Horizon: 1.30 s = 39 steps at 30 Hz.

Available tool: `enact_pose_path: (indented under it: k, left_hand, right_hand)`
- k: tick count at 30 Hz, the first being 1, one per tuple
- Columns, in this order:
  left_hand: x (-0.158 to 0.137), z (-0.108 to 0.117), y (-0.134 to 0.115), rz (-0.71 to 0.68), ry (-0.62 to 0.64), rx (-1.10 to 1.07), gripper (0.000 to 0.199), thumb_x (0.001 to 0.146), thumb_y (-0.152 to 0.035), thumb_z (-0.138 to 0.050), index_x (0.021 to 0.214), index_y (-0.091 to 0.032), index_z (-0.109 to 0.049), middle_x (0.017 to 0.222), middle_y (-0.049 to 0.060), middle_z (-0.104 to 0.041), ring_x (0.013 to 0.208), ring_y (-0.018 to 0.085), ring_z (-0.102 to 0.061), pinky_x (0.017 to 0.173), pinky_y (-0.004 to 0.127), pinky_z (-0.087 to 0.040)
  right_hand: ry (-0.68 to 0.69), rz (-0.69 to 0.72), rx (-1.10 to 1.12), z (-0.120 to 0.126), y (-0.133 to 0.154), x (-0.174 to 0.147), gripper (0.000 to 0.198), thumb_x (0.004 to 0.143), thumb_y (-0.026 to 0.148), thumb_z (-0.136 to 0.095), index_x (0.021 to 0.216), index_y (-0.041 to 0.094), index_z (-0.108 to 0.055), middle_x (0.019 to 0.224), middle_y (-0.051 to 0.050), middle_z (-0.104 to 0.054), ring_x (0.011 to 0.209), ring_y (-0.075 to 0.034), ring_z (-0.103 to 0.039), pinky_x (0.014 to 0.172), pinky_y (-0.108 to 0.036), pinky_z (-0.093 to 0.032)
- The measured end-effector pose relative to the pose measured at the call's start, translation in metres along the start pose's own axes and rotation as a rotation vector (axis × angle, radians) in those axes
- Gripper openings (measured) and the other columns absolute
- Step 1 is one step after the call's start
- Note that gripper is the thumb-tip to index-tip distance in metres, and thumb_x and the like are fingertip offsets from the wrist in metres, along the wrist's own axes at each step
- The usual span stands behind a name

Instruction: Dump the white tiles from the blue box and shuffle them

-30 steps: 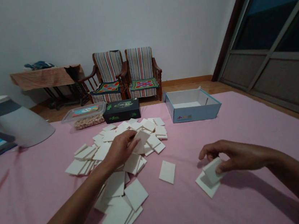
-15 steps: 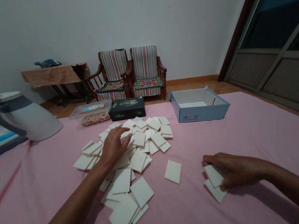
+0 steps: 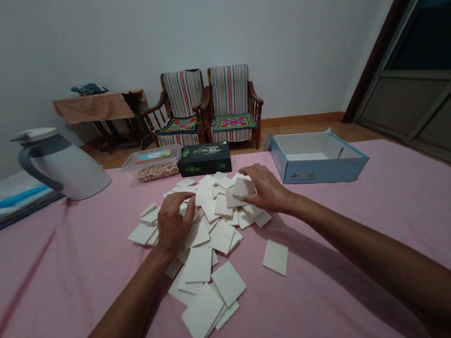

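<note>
While the L hand [image 3: 174,223] hangs loosely curved, seemingly empty, over the tile pile [image 3: 223,238], the R hand [image 3: 267,190] pinches one tile [image 3: 243,187] by opp. sides, prob. for control.

"小" on blue box [image 3: 325,170]

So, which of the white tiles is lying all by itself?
The lone tile between the pile and the right forearm: pink cloth surrounds it, while the others are heaped together or in the right hand.
</note>
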<state>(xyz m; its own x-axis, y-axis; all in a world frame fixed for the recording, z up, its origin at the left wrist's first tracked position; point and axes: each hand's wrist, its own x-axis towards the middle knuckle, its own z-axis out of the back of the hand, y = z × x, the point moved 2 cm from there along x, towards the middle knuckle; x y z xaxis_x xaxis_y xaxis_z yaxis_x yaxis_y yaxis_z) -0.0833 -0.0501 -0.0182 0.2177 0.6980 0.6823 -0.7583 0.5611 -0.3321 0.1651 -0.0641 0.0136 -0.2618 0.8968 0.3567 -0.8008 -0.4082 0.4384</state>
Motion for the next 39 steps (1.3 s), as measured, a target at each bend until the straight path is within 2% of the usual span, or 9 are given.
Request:
enact_pose_path:
  k: [2,4,7,10,14,18,26,33,39]
  left_hand:
    - [-0.001,-0.001,0.001,-0.025,-0.031,-0.006,0.02,0.089,-0.028,-0.048,0.091,-0.016,-0.063,0.091,0.007,-0.068,0.09,0.02,-0.061,0.083,0.033,-0.047]
    - [-0.002,-0.002,0.002,-0.039,-0.053,-0.02,0.018,0.089,-0.027,-0.049,0.09,-0.016,-0.063,0.09,0.007,-0.068,0.088,0.02,-0.061,0.082,0.032,-0.047]
    - [-0.002,-0.004,0.002,-0.043,-0.055,-0.032,0.017,0.089,-0.026,-0.05,0.09,-0.015,-0.064,0.089,0.007,-0.068,0.088,0.02,-0.061,0.081,0.032,-0.047]
    - [-0.003,-0.005,0.002,-0.046,-0.045,-0.031,0.018,0.089,-0.027,-0.05,0.09,-0.016,-0.064,0.089,0.007,-0.068,0.088,0.02,-0.061,0.081,0.033,-0.047]
    - [-0.004,-0.006,0.003,-0.061,-0.047,-0.017,0.018,0.089,-0.026,-0.05,0.089,-0.015,-0.064,0.087,0.007,-0.067,0.086,0.02,-0.061,0.081,0.032,-0.046]
    - [-0.005,-0.007,0.006,-0.073,-0.056,-0.009,0.018,0.089,-0.025,-0.05,0.088,-0.014,-0.063,0.087,0.008,-0.067,0.085,0.02,-0.061,0.079,0.032,-0.046]
    - [-0.005,-0.007,0.006,-0.08,-0.045,-0.024,0.017,0.089,-0.026,-0.05,0.088,-0.015,-0.063,0.086,0.008,-0.068,0.085,0.02,-0.061,0.079,0.032,-0.047]
    - [-0.003,-0.002,-0.001,-0.068,-0.002,-0.063,0.018,0.089,-0.026,-0.05,0.091,-0.014,-0.064,0.088,0.008,-0.068,0.087,0.02,-0.061,0.08,0.033,-0.047]
    - [0.047,-0.019,0.007,-0.023,0.328,-0.024,0.029,0.087,-0.029,-0.048,0.107,-0.014,-0.064,0.109,0.011,-0.067,0.104,0.024,-0.059,0.093,0.036,-0.043]
  right_hand:
    - [-0.044,0.169,0.064,-0.008,0.021,-0.011,0.034,0.077,0.022,-0.063,0.109,0.017,-0.051,0.107,-0.012,-0.056,0.101,-0.025,-0.049,0.085,-0.04,-0.04]
    - [0.1,0.36,0.165,-0.018,0.047,-0.034,0.021,0.083,0.023,-0.056,0.103,0.017,-0.052,0.097,-0.009,-0.057,0.092,-0.021,-0.05,0.08,-0.036,-0.041]
    - [0.339,0.596,0.203,-0.036,0.085,-0.073,0.035,0.084,0.035,-0.057,0.113,0.017,-0.05,0.105,-0.01,-0.057,0.094,-0.021,-0.05,0.08,-0.035,-0.04]
    - [0.406,0.742,0.123,-0.055,0.111,-0.096,0.052,0.086,0.047,-0.053,0.129,0.019,-0.042,0.12,-0.011,-0.054,0.104,-0.024,-0.048,0.086,-0.039,-0.037]
    - [0.388,0.843,-0.038,-0.077,0.121,-0.101,0.045,0.091,0.045,-0.045,0.128,0.019,-0.042,0.12,-0.01,-0.055,0.112,-0.024,-0.044,0.095,-0.042,-0.031]
    - [0.355,0.805,-0.171,-0.08,0.108,-0.094,0.03,0.091,0.041,-0.046,0.11,0.018,-0.051,0.096,-0.007,-0.059,0.096,-0.022,-0.049,0.1,-0.043,-0.026]
    - [0.385,0.569,-0.276,-0.039,0.062,-0.088,0.019,0.084,0.032,-0.055,0.095,0.017,-0.057,0.099,-0.01,-0.058,0.099,-0.024,-0.046,0.099,-0.043,-0.027]
    - [0.335,0.422,-0.022,-0.013,0.036,-0.085,0.027,0.083,0.038,-0.057,0.101,0.018,-0.059,0.104,-0.01,-0.059,0.097,-0.023,-0.051,0.088,-0.041,-0.038]
    - [0.066,0.28,0.056,-0.013,-0.005,-0.013,0.022,0.089,0.028,-0.051,0.106,0.017,-0.059,0.102,-0.011,-0.062,0.096,-0.021,-0.056,0.083,-0.035,-0.044]
